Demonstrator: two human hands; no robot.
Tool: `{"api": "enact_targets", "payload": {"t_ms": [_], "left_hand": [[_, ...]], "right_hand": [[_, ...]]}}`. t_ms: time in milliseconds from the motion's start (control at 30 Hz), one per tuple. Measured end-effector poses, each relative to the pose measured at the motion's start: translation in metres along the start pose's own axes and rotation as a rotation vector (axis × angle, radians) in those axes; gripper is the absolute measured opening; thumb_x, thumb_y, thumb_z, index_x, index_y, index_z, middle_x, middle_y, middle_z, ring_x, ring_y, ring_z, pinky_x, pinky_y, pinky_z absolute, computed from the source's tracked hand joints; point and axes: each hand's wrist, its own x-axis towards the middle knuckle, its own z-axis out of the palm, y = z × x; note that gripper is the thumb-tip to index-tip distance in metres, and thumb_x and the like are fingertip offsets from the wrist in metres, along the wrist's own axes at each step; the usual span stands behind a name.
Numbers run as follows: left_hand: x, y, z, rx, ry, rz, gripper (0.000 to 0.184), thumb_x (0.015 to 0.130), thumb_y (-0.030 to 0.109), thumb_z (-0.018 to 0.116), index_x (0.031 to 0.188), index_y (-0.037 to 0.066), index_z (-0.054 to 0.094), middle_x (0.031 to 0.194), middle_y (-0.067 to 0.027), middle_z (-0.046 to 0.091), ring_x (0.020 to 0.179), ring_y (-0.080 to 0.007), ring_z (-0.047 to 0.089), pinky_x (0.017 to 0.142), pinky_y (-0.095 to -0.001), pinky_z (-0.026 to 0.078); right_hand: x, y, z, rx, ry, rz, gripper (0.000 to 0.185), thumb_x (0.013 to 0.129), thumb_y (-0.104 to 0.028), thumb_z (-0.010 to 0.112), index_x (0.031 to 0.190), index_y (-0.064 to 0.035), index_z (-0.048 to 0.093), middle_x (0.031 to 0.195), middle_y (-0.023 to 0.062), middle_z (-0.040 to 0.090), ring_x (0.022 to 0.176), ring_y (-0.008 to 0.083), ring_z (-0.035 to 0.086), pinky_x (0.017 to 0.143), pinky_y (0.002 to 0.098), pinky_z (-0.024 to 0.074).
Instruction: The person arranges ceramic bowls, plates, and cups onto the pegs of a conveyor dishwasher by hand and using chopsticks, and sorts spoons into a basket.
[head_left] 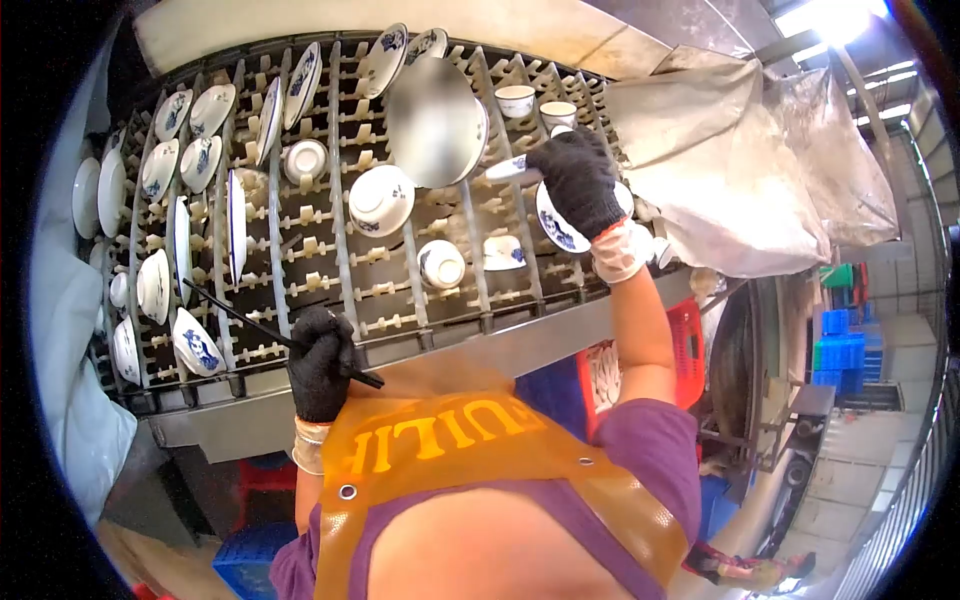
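My left hand (322,365), in a black glove, is closed round a thin black stick (240,319) at the rack's front edge. My right hand (578,180), also black-gloved, reaches over the rack's right part, fingers bent round a small white spoon-like piece (508,169). Partly under that hand lies a white plate with blue decoration (560,226). Left of it a small decorated dish (503,253) and a white cup (442,264) rest on the rack. Farther left are a white bowl (381,200) and a large round plate (475,140), partly blurred.
The slatted rack (340,250) carries several plates and bowls at its left. Two cups (515,101) stand at the back right. Plastic sheeting (720,170) hangs over the right end. A red basket (687,350) and blue crates (840,350) are at the right.
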Motion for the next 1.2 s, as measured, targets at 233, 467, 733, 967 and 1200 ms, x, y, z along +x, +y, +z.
{"api": "enact_targets", "payload": {"t_ms": [233, 467, 733, 967, 1200], "left_hand": [[0.003, -0.014, 0.000, 0.182, -0.034, 0.027, 0.014, 0.082, 0.008, 0.053, 0.096, 0.007, 0.053, 0.078, -0.0054, 0.055, 0.052, -0.0102, 0.045, 0.044, -0.0205, 0.035], [0.002, -0.018, 0.015, 0.192, 0.098, -0.027, 0.014, 0.082, 0.006, 0.052, 0.096, 0.006, 0.054, 0.078, -0.0056, 0.055, 0.053, -0.0107, 0.047, 0.043, -0.0209, 0.037], [0.012, -0.008, 0.060, 0.424, -0.128, -0.154, 0.023, 0.082, 0.006, 0.051, 0.104, 0.004, 0.055, 0.083, -0.0061, 0.058, 0.058, -0.0097, 0.048, 0.049, -0.0196, 0.038], [0.058, -0.014, 0.130, 0.731, -0.692, -0.514, 0.033, 0.087, 0.014, 0.051, 0.119, 0.009, 0.052, 0.088, -0.0039, 0.061, 0.066, -0.0060, 0.051, 0.059, -0.0199, 0.042], [0.134, -0.087, 0.169, 1.288, -0.785, -0.191, 0.035, 0.086, 0.018, 0.051, 0.119, 0.007, 0.050, 0.107, -0.0159, 0.057, 0.088, -0.0252, 0.060, 0.075, -0.0341, 0.048]], "right_hand": [[0.038, 0.052, 0.069, 0.052, 0.193, -0.249, 0.020, 0.075, -0.009, 0.055, 0.092, -0.0157, 0.060, 0.106, 0.0073, 0.056, 0.103, 0.0277, 0.052, 0.089, 0.0382, 0.0410], [0.125, 0.115, 0.163, 0.011, -0.470, 0.331, 0.047, 0.080, -0.029, 0.052, 0.126, -0.0236, 0.045, 0.122, 0.0094, 0.052, 0.110, 0.0233, 0.052, 0.092, 0.0389, 0.0389], [0.125, 0.179, 0.184, 0.484, 0.038, 0.636, 0.042, 0.067, -0.022, 0.071, 0.102, -0.0026, 0.060, 0.096, 0.0156, 0.062, 0.088, 0.0292, 0.060, 0.079, 0.0343, 0.0459], [0.076, 0.168, 0.155, -0.089, -0.320, 0.467, 0.032, 0.077, -0.013, 0.050, 0.107, -0.0178, 0.059, 0.099, 0.0105, 0.063, 0.093, 0.0280, 0.060, 0.078, 0.0402, 0.0465], [0.081, 0.196, 0.145, 0.465, 0.258, 0.800, 0.041, 0.070, -0.030, 0.065, 0.104, -0.0057, 0.061, 0.100, 0.0178, 0.061, 0.094, 0.0308, 0.059, 0.083, 0.0364, 0.0460]]}}
